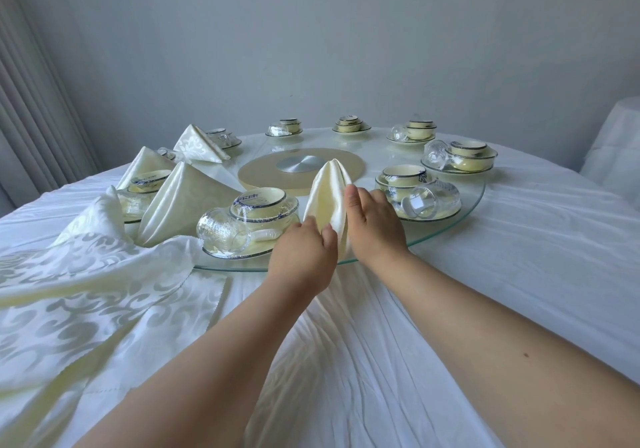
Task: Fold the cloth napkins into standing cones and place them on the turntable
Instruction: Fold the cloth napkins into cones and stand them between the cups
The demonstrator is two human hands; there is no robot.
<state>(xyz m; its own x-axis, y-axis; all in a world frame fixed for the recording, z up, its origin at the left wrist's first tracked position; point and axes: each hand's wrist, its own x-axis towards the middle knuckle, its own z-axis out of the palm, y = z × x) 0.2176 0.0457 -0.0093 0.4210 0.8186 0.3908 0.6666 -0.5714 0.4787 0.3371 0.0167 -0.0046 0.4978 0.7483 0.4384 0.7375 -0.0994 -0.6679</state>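
A cream napkin folded into a cone stands upright on the near edge of the glass turntable. My left hand holds its lower left side, thumb against the cloth. My right hand rests flat against its right side with fingers straight. Several finished cones stand on the turntable's left part, the nearest beside a wrapped dish set. A pile of unfolded patterned napkins lies on the table at my left.
Wrapped dish sets with bowls and tipped glasses ring the turntable, one just left of my hands, another just right. A metal hub marks the centre. White tablecloth covers the round table; a second covered table stands far right.
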